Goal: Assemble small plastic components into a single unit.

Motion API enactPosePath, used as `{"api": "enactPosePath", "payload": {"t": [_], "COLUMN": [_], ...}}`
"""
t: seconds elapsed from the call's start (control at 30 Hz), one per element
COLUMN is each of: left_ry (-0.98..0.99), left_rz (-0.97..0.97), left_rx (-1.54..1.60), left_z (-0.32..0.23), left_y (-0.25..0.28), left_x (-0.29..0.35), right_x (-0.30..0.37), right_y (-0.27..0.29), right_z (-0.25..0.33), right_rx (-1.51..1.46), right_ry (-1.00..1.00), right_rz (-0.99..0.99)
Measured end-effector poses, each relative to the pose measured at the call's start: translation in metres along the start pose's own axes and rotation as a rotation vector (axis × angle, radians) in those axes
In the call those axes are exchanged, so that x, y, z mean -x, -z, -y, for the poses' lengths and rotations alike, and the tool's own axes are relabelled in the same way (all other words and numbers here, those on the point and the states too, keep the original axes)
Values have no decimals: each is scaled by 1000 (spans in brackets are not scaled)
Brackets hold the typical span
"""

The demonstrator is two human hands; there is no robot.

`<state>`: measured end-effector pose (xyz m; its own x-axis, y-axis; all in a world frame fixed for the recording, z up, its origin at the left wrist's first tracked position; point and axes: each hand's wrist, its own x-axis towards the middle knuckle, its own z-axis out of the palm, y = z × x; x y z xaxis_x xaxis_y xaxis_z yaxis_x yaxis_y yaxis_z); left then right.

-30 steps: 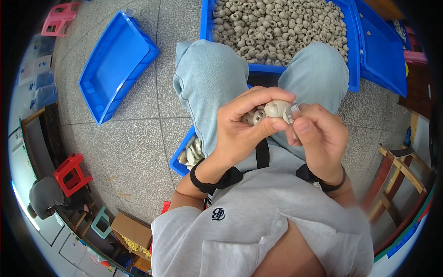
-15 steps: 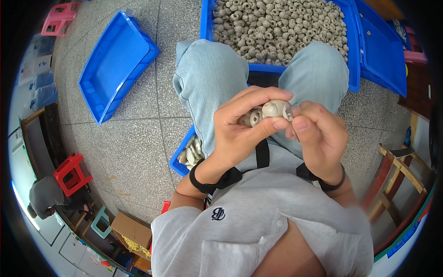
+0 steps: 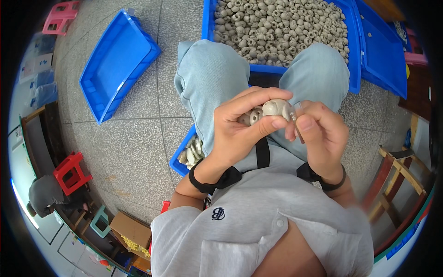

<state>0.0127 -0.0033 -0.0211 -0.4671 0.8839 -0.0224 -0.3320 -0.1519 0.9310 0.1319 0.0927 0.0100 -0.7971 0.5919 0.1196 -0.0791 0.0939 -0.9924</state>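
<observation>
Over my lap, my left hand (image 3: 233, 124) closes round several small grey-beige hollow pieces that look like unpainted clay. One rounded piece (image 3: 275, 108) is pinched between thumb and forefinger, and another with a hole (image 3: 255, 116) sits deeper in the palm. My right hand (image 3: 326, 134) pinches a thin, flat, translucent blade (image 3: 298, 111) between thumb and forefinger. The blade is beside the right-hand end of the pinched piece; whether they touch I cannot tell. My fingers hide the rest of the pieces.
Beyond my knees stands a large blue bin (image 3: 300, 69) filled with similar round pieces. Another blue tray (image 3: 115, 64) lies on the floor at left. A small blue bin (image 3: 176, 164) of pale flat pieces stands by my left thigh. A red stool (image 3: 72, 173) and a person (image 3: 44, 194) are farther left.
My right hand has shifted slightly to the right, and the blade has moved with it, a little away from the piece's end. My left hand has barely moved.
</observation>
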Motion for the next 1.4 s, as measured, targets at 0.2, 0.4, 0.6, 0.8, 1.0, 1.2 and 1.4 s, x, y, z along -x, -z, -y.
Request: {"api": "enactPosePath", "payload": {"t": [0.2,0.4,0.6,0.8,1.0,1.2,1.4], "left_ry": [3,-19,-39,-80,86,96,99], "left_rz": [-3,-7,-7,5,0,13,13], "left_rx": [0,-6,-36,-84,34,75,87], "left_z": [1,2,2,1,-2,-1,-1], "left_y": [0,-1,-1,0,1,2,2], "left_x": [0,0,0,-2,0,1,1], "right_x": [0,0,1,0,1,0,0], "right_y": [-1,-1,-1,-1,-1,1,0], "right_z": [1,1,0,-1,1,3,2], "right_rx": [45,69,85,121,17,39,49], "right_ry": [21,30,20,15,-34,-20,1], "right_rz": [5,-2,6,28,-6,22,26]}}
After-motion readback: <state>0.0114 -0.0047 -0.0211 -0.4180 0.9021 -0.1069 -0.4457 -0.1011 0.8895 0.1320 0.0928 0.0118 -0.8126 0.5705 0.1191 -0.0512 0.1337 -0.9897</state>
